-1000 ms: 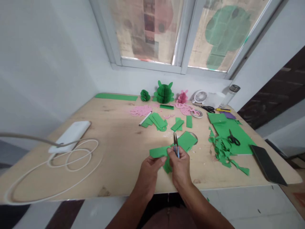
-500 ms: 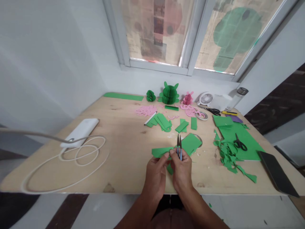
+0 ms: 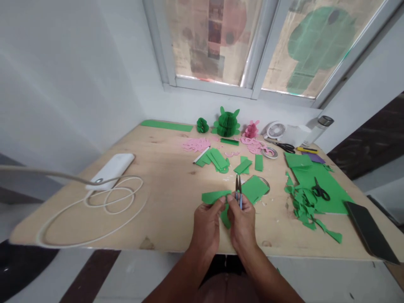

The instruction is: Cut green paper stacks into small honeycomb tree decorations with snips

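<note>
My left hand [image 3: 205, 225] pinches a green paper strip [image 3: 215, 196] between thumb and fingers near the table's front edge. Close beside it, my right hand [image 3: 243, 227] has its thumb and fingertip at the strip's right end. The same hand keeps a small pair of scissors [image 3: 238, 185] with blue handles in its grip, the dark blades pointing away from me and slightly apart. Under the hands lies another green paper piece [image 3: 225, 218], partly hidden. Just beyond the right hand, a larger green paper piece [image 3: 255, 188] rests over a round ring that shows only at its edge.
Green rectangles [image 3: 217, 160] and pink scraps [image 3: 196, 144] lie farther back, before paper honeycomb figures [image 3: 227, 124]. On the right are green offcuts [image 3: 304, 206], black scissors [image 3: 320, 190] and a dark flat slab [image 3: 369, 229]. A white power bank [image 3: 114, 168] and cable [image 3: 75, 243] lie left.
The whole view has shifted slightly. Both hands keep their grips close together, and the green strip's left end sits at a slightly different tilt.
</note>
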Motion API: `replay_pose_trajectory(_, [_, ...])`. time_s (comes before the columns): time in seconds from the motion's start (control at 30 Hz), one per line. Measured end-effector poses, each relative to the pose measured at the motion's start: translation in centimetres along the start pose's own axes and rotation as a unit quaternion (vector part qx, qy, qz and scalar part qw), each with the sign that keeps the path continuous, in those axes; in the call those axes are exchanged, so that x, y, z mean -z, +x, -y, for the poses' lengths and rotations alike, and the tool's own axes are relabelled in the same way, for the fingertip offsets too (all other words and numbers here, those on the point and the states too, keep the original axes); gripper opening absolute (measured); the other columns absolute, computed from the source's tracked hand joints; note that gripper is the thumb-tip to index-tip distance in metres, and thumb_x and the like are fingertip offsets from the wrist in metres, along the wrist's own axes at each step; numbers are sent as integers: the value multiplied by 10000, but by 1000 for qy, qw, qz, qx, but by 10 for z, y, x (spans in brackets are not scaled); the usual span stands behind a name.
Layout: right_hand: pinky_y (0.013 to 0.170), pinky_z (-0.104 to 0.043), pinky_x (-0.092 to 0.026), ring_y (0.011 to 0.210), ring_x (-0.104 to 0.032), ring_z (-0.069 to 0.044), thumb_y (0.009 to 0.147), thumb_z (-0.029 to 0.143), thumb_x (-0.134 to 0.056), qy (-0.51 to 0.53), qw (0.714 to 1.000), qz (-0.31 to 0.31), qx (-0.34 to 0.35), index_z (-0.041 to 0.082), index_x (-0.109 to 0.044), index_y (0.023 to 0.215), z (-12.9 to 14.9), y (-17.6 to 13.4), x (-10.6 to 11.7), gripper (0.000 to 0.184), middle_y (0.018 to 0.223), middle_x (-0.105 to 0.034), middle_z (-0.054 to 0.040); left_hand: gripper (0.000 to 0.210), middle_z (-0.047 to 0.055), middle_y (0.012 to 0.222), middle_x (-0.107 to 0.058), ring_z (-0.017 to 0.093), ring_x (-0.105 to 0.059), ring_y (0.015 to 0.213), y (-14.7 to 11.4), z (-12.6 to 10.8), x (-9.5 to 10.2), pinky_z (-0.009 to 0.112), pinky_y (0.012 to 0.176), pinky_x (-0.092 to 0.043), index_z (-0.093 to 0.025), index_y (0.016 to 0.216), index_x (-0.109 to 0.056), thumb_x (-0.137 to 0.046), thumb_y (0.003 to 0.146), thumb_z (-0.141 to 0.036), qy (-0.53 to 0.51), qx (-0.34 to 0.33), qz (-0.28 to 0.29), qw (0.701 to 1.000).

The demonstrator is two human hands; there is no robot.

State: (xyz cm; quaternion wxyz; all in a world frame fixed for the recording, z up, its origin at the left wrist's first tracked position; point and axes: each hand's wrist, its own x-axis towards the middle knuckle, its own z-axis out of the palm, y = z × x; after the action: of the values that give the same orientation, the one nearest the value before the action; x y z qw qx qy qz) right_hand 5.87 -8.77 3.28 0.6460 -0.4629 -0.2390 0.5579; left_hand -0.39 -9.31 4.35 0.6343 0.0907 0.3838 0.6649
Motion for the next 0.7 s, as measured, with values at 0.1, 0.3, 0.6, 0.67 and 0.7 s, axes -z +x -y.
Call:
replay_pose_trajectory(0.1, [392,-202,-151,424,-222,-51,686,505,-731,-9,1000,18,4,171,-579,747,2,-4,4,373,499,-330,103,167,16,629,-707,122,-637,624,1,-8,-5,240,660,-478,-134,612,-702,-823,498,-152,-15,-11,-35,999])
replay_pose_trajectory(0.3, [397,-212,-123,427,-194,-61,748,611,-624,-20,999,22,-32,159,-586,709,-4,-17,12,456,467,-299,95,178,5,631,-688,110,-621,619,1,-18,-16,238,647,-463,-137,594,-676,-817,486,-129,-35,-20,-43,998])
replay_pose_trajectory(0.6, [401,-220,-124,437,-191,-70,746,619,-620,-5,999,24,-42,179,-537,673,-10,-21,9,454,474,-305,92,190,28,598,-666,128,-588,562,3,-7,-16,251,557,-442,-121,627,-663,-799,513,-189,23,-26,-46,998])
replay_pose_trajectory(0.67, [401,-222,-127,434,-183,-70,757,618,-609,-8,999,28,-40,186,-512,658,-10,-21,9,453,476,-294,94,187,27,586,-661,129,-585,551,3,-5,-15,250,550,-437,-120,617,-657,-796,513,-190,35,-32,-52,998])
replay_pose_trajectory(0.7, [401,-223,-128,433,-178,-70,762,614,-605,-9,999,27,-39,189,-500,654,-10,-21,9,451,475,-288,95,185,26,577,-658,129,-586,546,2,-5,-15,250,551,-437,-121,610,-653,-794,515,-193,40,-34,-54,997])
